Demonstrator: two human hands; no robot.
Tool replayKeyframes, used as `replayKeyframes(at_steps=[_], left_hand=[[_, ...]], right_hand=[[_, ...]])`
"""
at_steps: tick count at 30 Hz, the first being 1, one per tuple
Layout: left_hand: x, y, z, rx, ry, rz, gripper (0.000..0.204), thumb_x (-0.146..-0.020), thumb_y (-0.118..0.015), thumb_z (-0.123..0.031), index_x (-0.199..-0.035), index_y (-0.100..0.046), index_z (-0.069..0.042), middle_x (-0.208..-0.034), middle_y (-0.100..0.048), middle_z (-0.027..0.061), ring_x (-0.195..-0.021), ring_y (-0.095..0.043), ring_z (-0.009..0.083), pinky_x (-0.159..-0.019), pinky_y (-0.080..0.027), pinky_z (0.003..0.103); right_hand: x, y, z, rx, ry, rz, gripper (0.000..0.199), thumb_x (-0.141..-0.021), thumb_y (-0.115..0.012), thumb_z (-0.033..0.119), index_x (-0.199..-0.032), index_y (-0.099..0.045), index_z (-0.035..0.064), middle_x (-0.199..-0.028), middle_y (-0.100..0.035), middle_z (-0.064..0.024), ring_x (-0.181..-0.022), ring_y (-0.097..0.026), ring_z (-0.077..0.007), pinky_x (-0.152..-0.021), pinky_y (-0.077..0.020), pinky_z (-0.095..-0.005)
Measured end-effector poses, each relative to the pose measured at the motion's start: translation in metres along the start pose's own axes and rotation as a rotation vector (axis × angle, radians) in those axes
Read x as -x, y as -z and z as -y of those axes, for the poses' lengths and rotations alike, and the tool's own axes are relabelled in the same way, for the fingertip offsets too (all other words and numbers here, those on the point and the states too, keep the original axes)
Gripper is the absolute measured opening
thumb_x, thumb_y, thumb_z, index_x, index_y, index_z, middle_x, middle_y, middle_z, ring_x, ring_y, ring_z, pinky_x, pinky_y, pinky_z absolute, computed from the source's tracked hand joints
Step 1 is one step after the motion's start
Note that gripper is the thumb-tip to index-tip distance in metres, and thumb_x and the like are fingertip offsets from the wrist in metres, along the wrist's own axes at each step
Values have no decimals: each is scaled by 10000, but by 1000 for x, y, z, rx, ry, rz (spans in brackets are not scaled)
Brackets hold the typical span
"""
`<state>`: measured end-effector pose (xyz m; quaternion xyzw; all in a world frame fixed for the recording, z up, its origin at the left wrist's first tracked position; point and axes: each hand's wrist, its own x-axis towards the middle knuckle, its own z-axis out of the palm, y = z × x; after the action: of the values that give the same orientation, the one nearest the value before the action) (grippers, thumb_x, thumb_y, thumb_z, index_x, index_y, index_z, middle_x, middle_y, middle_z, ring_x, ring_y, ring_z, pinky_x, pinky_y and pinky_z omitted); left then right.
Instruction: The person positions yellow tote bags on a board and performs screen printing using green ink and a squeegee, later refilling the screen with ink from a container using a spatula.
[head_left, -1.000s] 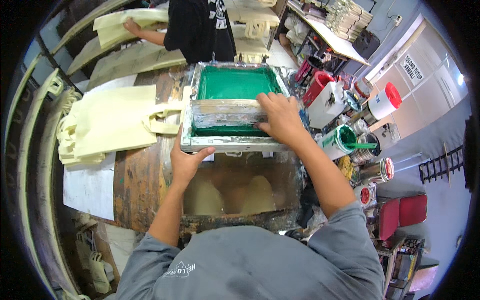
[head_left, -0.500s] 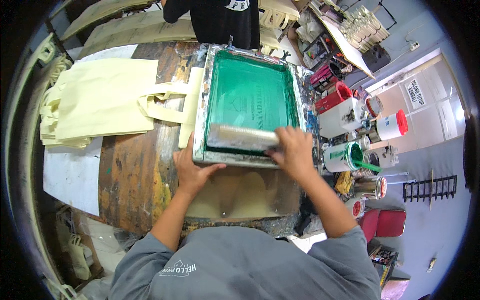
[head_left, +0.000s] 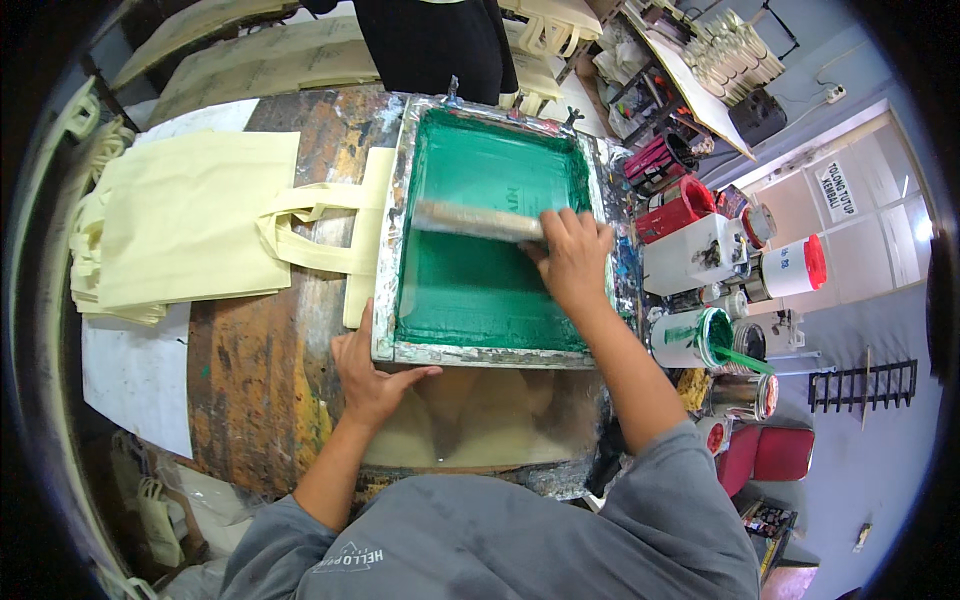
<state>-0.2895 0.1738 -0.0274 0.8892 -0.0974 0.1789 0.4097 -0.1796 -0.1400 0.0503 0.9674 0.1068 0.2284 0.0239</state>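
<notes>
Your right hand [head_left: 572, 258] has its fingers clenched on the squeegee [head_left: 478, 221], mid-screen; your left hand [head_left: 372, 372] presses flat at the frame [head_left: 480, 354] corner, at 7 o'clock. If that hand slips, the frame may shift and smear the print.

Grey short-sleeved shirt with small white lettering; forearms bare.

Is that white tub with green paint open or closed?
Open. The tub has no lid on; green paint shows around its rim and a green stick lies across it.
</notes>
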Motion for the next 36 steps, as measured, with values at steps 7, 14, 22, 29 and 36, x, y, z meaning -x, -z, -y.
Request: replayKeyframes(at_steps=[7, 14, 22, 29, 36], left_hand=[[-3, 1, -1, -19, 0, 1, 1303, -544, -966, -655, -1576, -507, -5, -1074, -743, 66, -928, -599, 273, -957, -387, 430], [-20, 31, -10, -420, 22, 62, 1268, -553, -885, -797, -1555, -579, -81, -1195, -547, 124, -1120, -505, 317, -1036, -338, 495], [-303, -60, -31, -219, -572, -60, 943, -807, -798, -723, -1426, -655, -25, -1340, -626, 229, -1280, -574, 394, -1097, -437, 519], [-382, -141, -7, -609, -523, 57, 836, -882, -541, -883, -890, -743, -72, -888, -764, 143, -851, -773, 337, -721, -608, 465], [-329, -131, -9, -550, -521, 37, 800, -884, -594, -840, -857, -709, -49, -854, -741, 167, -854, -740, 365, -720, -589, 488]], right_hand=[[-96, -55, -41, 57, -6, -18, 531, -786, -907, 325, -1210, -624, 175, -1094, -689, -38, -1085, -650, -293, -883, -434, -515], [-167, -47, -84, -20, -3, 149, 589, -783, -907, 428, -1218, -600, 175, -1133, -700, -39, -1127, -673, -313, -846, -466, -534], [-160, -110, -73, 115, 5, -57, 617, -767, -913, 415, -1252, -608, 184, -1128, -703, -34, -1098, -683, -285, -869, -476, -524], [-187, -97, -84, 75, 34, 142, 577, -789, -915, 382, -1214, -602, 148, -1139, -758, -80, -1128, -730, -325, -886, -540, -483], [-139, -84, -79, 41, 154, -19, 588, -768, -899, 491, -1150, -640, 126, -1045, -746, -78, -1014, -732, -313, -817, -565, -483]])
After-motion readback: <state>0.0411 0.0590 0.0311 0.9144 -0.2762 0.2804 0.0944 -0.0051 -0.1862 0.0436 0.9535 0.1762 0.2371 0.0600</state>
